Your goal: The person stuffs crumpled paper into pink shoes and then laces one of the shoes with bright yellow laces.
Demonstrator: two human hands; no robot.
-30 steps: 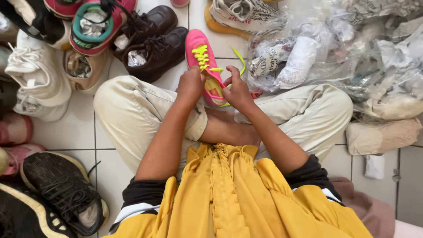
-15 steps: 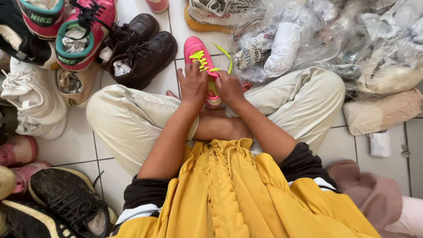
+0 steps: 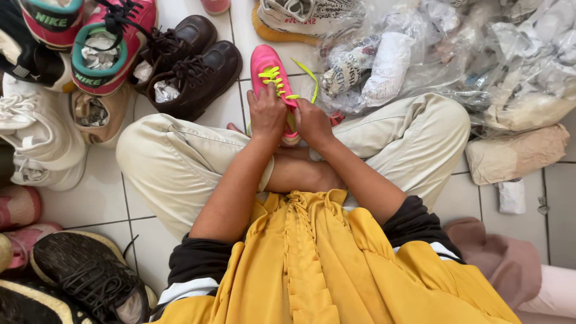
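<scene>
Both hands are closed on one pink shoe [image 3: 271, 75] that lies on the tiled floor [image 3: 96, 201], toe pointing to the floor's far edge, in front of the person's crossed legs. Left hand [image 3: 268, 114] grips the shoe's near half from the left side, fingers curled over the upper where the neon yellow laces [image 3: 275, 79] cross. Right hand [image 3: 312, 123] clamps the shoe's right side just beside the left one, with a loose end of yellow lace [image 3: 307, 75] looping out above it.

Going from the floor's left edge: a white sneaker [image 3: 36, 141] lies beside a tan shoe [image 3: 96, 111] stuffed with paper, and behind them, toward the far-left corner, is a pink and teal sneaker [image 3: 105, 51]. A black mesh sneaker [image 3: 90, 279] sits near the near-left corner. A pair of dark brown lace-up shoes [image 3: 189, 69] stands just left of the pink shoe, close to it but not touching. At the far edge, right of the pink shoe, lies a grey knit sneaker with an orange sole [image 3: 300, 15]. Further right is a heap of clear plastic bags [image 3: 480, 60] holding wrapped shoes, touching the person's right knee. A beige bundle [image 3: 516, 153] lies near the right edge.
</scene>
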